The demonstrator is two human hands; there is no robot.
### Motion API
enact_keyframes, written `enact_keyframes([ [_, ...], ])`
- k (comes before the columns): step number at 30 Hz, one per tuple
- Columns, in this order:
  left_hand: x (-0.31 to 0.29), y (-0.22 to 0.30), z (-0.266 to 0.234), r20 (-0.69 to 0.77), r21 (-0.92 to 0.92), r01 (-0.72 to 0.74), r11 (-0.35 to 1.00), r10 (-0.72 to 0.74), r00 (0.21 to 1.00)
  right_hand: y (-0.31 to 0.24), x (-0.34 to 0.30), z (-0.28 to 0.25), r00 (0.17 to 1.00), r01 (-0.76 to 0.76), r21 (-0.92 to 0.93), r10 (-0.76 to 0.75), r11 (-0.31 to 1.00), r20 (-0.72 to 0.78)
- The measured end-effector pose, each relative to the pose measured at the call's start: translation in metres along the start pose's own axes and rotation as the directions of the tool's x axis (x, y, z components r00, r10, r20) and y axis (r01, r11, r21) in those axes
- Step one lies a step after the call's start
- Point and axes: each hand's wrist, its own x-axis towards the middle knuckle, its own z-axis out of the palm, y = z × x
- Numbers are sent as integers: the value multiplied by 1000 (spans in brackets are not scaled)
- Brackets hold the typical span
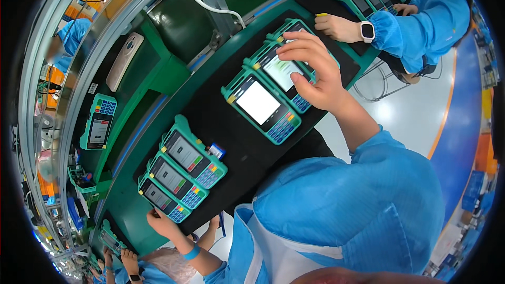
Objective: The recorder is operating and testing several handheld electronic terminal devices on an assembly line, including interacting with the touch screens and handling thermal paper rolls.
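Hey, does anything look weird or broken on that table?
One green card terminal near the middle looks a bit odd: its screen is plain white, while the neighbouring terminal by the right hand shows green markings. I see nothing spilled or clearly broken.

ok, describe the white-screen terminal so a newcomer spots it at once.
Over the black mat, find the wearer's right hand. The terminal is just left of it, fully uncovered. Its screen is plain white; the adjoining terminal, partly covered, shows green marks.
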Motion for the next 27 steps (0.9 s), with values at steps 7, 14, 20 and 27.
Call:
enact_keyframes([
  [7,-3,1,-7,5,-45,-7,999,8,1000,-17,-5,7,1000,16,1,-16,1000,10],
  [14,-3,-53,2,-45,1,-99,995,99,994,-32,-13,32,989,-39,118,21,992,146],
  [20,-27,25,-10,-83,-629,49,776,-129,988,-71,-33,71,898,-175,296,29,939,439],
  [27,-56,83,-32,-22,-627,-6,779,-10,1000,-99,-42,131,730,-113,128,-5,985,684],
])
